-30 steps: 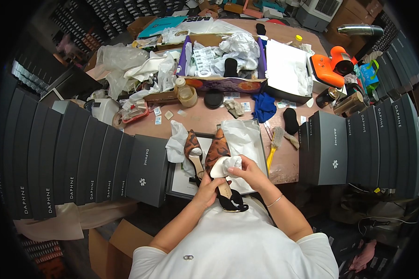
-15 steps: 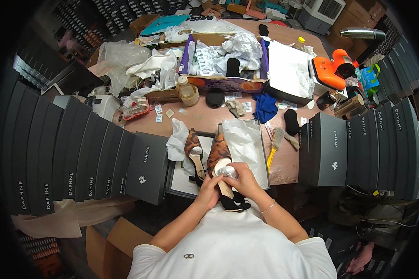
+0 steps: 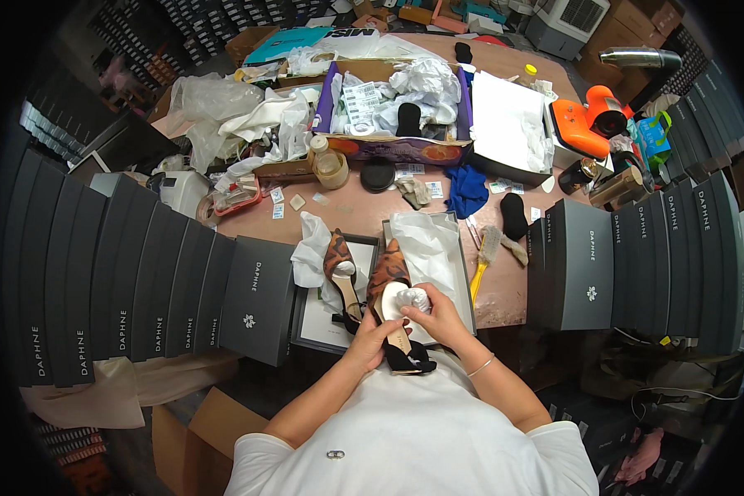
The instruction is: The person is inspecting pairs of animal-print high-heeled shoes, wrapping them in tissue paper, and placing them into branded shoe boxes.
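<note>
An animal-print pointed shoe (image 3: 388, 270) with a black heel strap lies toe away from me. My left hand (image 3: 372, 341) is closed around its middle from the left side. Between the fingers of my right hand (image 3: 439, 317) is a wad of white tissue paper (image 3: 412, 299), held at the shoe's opening. The matching shoe (image 3: 340, 263) rests on the left in an open grey shoe box (image 3: 326, 325), a pale wad in its toe. White tissue sheets (image 3: 426, 248) spread over the box's right part, and a crumpled sheet (image 3: 308, 250) sits at its left edge.
Dark grey shoe boxes (image 3: 260, 302) stand in rows at left, with more boxes (image 3: 585, 264) at right. Behind are a yellow-handled brush (image 3: 482, 266), a blue cloth (image 3: 467, 191), a jar (image 3: 330, 167), a purple carton (image 3: 388, 149) of crumpled paper and an orange device (image 3: 579, 130).
My right hand has shifted slightly, and the tissue wad now shows higher above the shoe opening. My left hand keeps its hold on the shoe. The whole view has shifted slightly left.
</note>
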Demonstrator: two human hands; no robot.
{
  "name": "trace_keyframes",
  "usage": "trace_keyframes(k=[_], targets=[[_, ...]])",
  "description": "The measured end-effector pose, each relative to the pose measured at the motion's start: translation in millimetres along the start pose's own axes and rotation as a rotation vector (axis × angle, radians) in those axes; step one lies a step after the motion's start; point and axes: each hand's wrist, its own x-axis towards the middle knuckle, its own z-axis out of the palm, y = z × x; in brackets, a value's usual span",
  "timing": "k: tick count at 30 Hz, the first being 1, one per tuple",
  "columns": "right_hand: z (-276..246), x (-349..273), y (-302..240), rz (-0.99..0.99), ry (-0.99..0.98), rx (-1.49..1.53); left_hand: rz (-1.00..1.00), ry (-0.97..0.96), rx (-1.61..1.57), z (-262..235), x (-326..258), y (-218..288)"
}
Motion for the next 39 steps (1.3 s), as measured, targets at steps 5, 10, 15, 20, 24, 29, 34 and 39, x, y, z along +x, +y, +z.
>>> trace_keyframes(k=[5, 10, 15, 20, 24, 29, 34, 39], targets=[[16.0, 3.9, 9.9, -0.280, 0.130, -0.335, 0.072, -0.011, -0.002, -7.4, 8.4, -8.3], [-10.4, 4.4, 17.9, -0.197, 0.231, -0.046, -0.090, 0.151, -0.092, -9.0, 12.2, -3.9], [6.3, 6.6, -10.8, -0.527, 0.238, -0.485, -0.131, 0.084, -0.137, -15.0, 16.7, -8.5], [14.6, 2.0, 7.6, -0.559, 0.120, -0.810, -0.049, -0.019, -0.213, 4.2, 5.4, -1.0], [9.7, 33.0, 8.7, -0.562, 0.275, -0.797, 0.077, 0.089, -0.001, 21.6, 10.6, -1.4], [-18.4, 37.3, -1.8, -0.459, 0.175, -0.346, -0.097, -0.056, 0.004, 25.3, 8.8, -7.5], [-29.1, 52.3, 2.1, -0.490, 0.203, -0.378, -0.010, -0.105, 0.125, 22.5, 22.7, 4.9], [-42.2, 73.1, 75.8, -0.243, 0.069, -0.751, 0.789, 0.137, 1.459, -97.4, 51.2, 52.7]])
